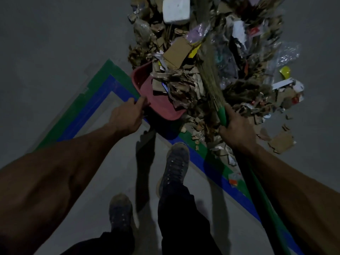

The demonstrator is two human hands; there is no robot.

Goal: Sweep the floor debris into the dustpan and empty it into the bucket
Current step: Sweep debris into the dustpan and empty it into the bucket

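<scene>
A red dustpan (pixel 145 89) sits on the floor at the near left edge of a large debris pile (pixel 211 57) of torn cardboard, paper and plastic wrap. Cardboard scraps lie inside the pan's open side. My left hand (pixel 127 116) grips the dustpan's near rim. My right hand (pixel 237 131) grips the green handle of a grass broom (pixel 211 80), whose bristles lie across the pile just right of the pan. The handle runs down past my right forearm. No bucket is in view.
A white foam block (pixel 175 10) lies at the pile's far end. Green and blue floor tape (pixel 95 96) forms a corner under the pan. My two shoes (pixel 174 166) stand on the pale floor inside the tape. Loose cardboard bits (pixel 281 142) lie to the right.
</scene>
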